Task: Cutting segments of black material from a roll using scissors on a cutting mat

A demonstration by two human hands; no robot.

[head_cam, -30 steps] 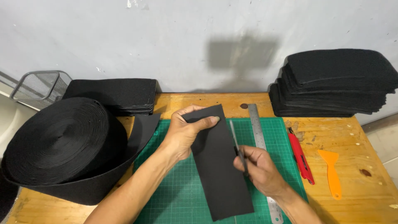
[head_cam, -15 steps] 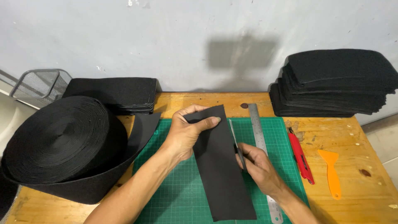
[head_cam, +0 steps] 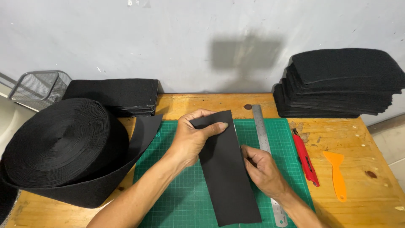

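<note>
A long black felt strip point(head_cam: 225, 177) lies lengthwise on the green cutting mat point(head_cam: 177, 185). My left hand point(head_cam: 194, 137) grips the strip's far end, thumb on top and fingers under it, lifting that end a little. My right hand point(head_cam: 262, 169) is curled against the strip's right edge at about mid-length, pinching it beside a steel ruler point(head_cam: 263, 139). Whether anything small is held in the right hand's fingers cannot be made out.
A big roll of black felt point(head_cam: 63, 143) fills the left, its loose tail reaching the mat. Stacks of cut black pieces sit at back left point(head_cam: 114, 95) and back right point(head_cam: 341, 84). A red utility knife point(head_cam: 306, 158), an orange scraper point(head_cam: 336, 173) and a wire basket point(head_cam: 40, 84) are nearby.
My right hand has crept slightly up along the strip's right edge. The left hand and the strip have hardly moved.
</note>
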